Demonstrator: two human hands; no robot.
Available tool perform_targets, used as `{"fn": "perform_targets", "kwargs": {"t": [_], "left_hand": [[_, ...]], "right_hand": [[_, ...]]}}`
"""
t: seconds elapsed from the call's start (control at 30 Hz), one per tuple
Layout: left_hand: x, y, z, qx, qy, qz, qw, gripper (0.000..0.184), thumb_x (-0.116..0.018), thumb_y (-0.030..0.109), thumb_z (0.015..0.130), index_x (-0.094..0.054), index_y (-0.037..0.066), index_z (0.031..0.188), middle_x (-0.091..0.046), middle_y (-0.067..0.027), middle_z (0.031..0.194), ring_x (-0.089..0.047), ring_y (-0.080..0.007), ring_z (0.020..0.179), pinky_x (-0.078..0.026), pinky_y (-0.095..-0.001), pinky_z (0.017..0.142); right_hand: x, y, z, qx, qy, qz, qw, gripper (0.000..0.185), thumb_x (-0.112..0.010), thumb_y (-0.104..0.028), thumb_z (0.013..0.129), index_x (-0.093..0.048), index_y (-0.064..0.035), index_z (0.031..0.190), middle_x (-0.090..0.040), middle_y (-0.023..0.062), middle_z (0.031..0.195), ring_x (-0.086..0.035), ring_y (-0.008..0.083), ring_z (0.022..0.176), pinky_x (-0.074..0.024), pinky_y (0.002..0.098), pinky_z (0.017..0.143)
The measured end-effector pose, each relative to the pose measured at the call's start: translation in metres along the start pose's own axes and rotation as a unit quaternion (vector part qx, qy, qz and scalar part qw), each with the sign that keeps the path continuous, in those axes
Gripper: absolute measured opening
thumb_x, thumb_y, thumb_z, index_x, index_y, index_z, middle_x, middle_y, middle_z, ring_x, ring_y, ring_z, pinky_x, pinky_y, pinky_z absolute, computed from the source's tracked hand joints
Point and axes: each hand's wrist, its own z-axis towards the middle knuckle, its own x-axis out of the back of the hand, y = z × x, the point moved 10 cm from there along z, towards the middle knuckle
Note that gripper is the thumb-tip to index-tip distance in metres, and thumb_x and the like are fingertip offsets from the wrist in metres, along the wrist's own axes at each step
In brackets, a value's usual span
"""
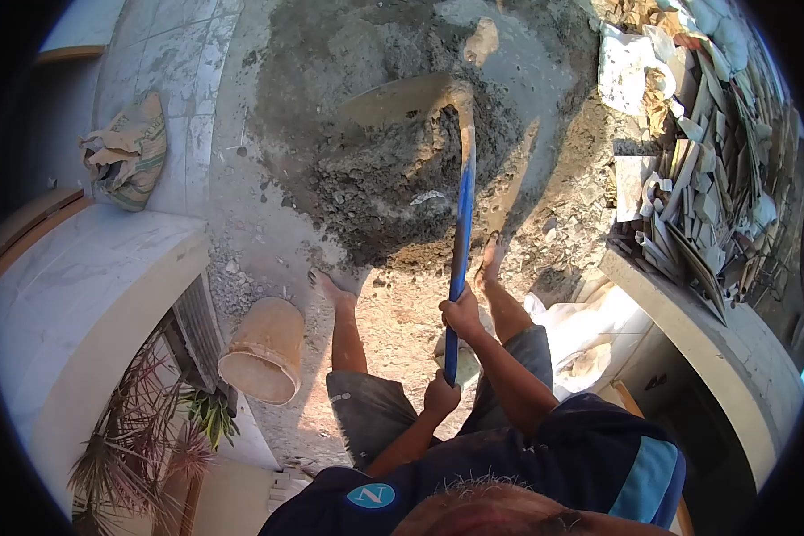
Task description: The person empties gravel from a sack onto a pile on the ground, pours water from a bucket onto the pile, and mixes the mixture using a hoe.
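Both my hands are wrapped round the blue handle of a hoe. My left hand is closed on the handle's near end, close to my body. Farther up the handle, my right hand grips it too. The hoe's wide, mud-coated blade points left and rests at the wet grey mix, which looks like mortar or concrete. Part of the blade's lower edge merges with the mix, so how deep it sits I cannot tell. My bare feet stand apart at the near edge of the heap.
A dirty bucket lies at the left by some gravel. An open sack stands on the tiles behind it. Stacked broken tiles fill the right side. Low walls and spiky plants flank me; a white sack lies right.
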Motion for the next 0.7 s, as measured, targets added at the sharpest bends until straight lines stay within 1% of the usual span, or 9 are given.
{"fn": "perform_targets", "kwargs": {"t": [0.1, 0.23, 0.3, 0.33, 0.37, 0.47, 0.53, 0.57, 0.7], "left_hand": [[0.042, 0.076, 0.084, -0.053, 0.034, 0.015, 0.998, 0.033, -0.066, 0.018, 0.084, -0.055, 0.003, 0.111, -0.069, -0.0249, 0.084, -0.069, -0.0433, 0.082, -0.053, -0.0527, 0.076], [0.134, 0.240, 0.246, -0.156, 0.109, 0.038, 0.981, 0.028, -0.062, 0.013, 0.088, -0.058, 0.003, 0.114, -0.069, -0.0216, 0.094, -0.069, -0.0379, 0.090, -0.053, -0.0485, 0.076], [0.188, 0.320, 0.297, -0.123, 0.103, 0.082, 0.984, 0.033, -0.062, 0.012, 0.089, -0.057, 0.002, 0.120, -0.070, -0.0177, 0.096, -0.070, -0.0315, 0.087, -0.054, -0.0445, 0.071], [0.212, 0.356, 0.296, -0.117, 0.053, 0.059, 0.990, 0.029, -0.062, 0.012, 0.088, -0.060, 0.000, 0.114, -0.070, -0.0172, 0.096, -0.070, -0.0299, 0.083, -0.054, -0.0439, 0.067], [0.223, 0.376, 0.303, -0.086, 0.028, 0.067, 0.994, 0.020, -0.065, 0.012, 0.085, -0.066, -0.001, 0.100, -0.071, -0.0190, 0.096, -0.071, -0.0329, 0.090, -0.055, -0.0458, 0.074], [0.186, 0.341, 0.324, -0.112, -0.007, 0.016, 0.993, 0.018, -0.062, 0.008, 0.083, -0.064, -0.003, 0.097, -0.066, -0.0193, 0.087, -0.068, -0.0315, 0.077, -0.051, -0.0426, 0.065], [0.155, 0.291, 0.307, -0.153, 0.016, 0.006, 0.988, 0.018, -0.061, 0.006, 0.079, -0.063, -0.003, 0.094, -0.065, -0.0196, 0.083, -0.067, -0.0335, 0.078, -0.049, -0.0426, 0.068], [0.141, 0.258, 0.285, -0.109, -0.007, -0.033, 0.993, 0.025, -0.060, 0.008, 0.082, -0.065, -0.005, 0.102, -0.068, -0.0275, 0.096, -0.068, -0.0409, 0.096, -0.052, -0.0447, 0.082], [0.110, 0.159, 0.172, -0.055, -0.077, 0.003, 0.996, 0.032, -0.059, 0.009, 0.080, -0.061, -0.005, 0.109, -0.068, -0.0274, 0.098, -0.067, -0.0406, 0.098, -0.051, -0.0452, 0.082]], "right_hand": [[0.010, -0.074, 0.082, 0.065, 0.003, 0.080, 0.995, 0.033, -0.058, 0.004, 0.076, -0.044, -0.0006, 0.105, -0.051, 0.0063, 0.061, -0.052, 0.0165, 0.040, -0.0416, 0.0323, 0.036], [0.033, -0.250, 0.249, 0.190, 0.057, 0.048, 0.979, 0.031, -0.063, 0.001, 0.080, -0.039, -0.0004, 0.101, -0.054, 0.0084, 0.065, -0.056, 0.0210, 0.047, -0.0473, 0.0360, 0.041], [0.037, -0.318, 0.319, 0.182, 0.079, 0.012, 0.980, 0.017, -0.064, -0.003, 0.085, -0.050, 0.0053, 0.089, -0.060, 0.0136, 0.073, -0.063, 0.0236, 0.055, -0.0496, 0.0399, 0.045], [0.036, -0.342, 0.325, 0.159, 0.114, -0.011, 0.981, 0.015, -0.062, -0.005, 0.088, -0.055, 0.0072, 0.084, -0.063, 0.0155, 0.076, -0.065, 0.0249, 0.059, -0.0509, 0.0407, 0.048], [0.034, -0.352, 0.364, 0.174, 0.080, -0.083, 0.978, 0.017, -0.061, -0.006, 0.089, -0.054, 0.0094, 0.090, -0.064, 0.0165, 0.077, -0.065, 0.0255, 0.061, -0.0518, 0.0411, 0.049], [0.019, -0.292, 0.360, 0.087, 0.064, -0.095, 0.990, 0.030, -0.058, -0.009, 0.091, -0.047, 0.0137, 0.107, -0.065, 0.0196, 0.081, -0.067, 0.0271, 0.064, -0.0537, 0.0422, 0.052], [0.025, -0.272, 0.308, 0.107, 0.151, -0.242, 0.953, 0.039, -0.057, -0.012, 0.092, -0.036, 0.0123, 0.114, -0.064, 0.0236, 0.085, -0.068, 0.0302, 0.067, -0.0549, 0.0438, 0.055], [0.022, -0.246, 0.288, 0.150, 0.181, -0.296, 0.926, 0.032, -0.056, -0.009, 0.091, -0.037, 0.0093, 0.109, -0.062, 0.0246, 0.087, -0.068, 0.0344, 0.069, -0.0546, 0.0445, 0.058], [0.003, -0.126, 0.199, 0.155, 0.156, -0.273, 0.936, 0.035, -0.055, -0.006, 0.086, -0.035, 0.0101, 0.110, -0.060, 0.0274, 0.085, -0.067, 0.0391, 0.069, -0.0539, 0.0466, 0.059]]}}
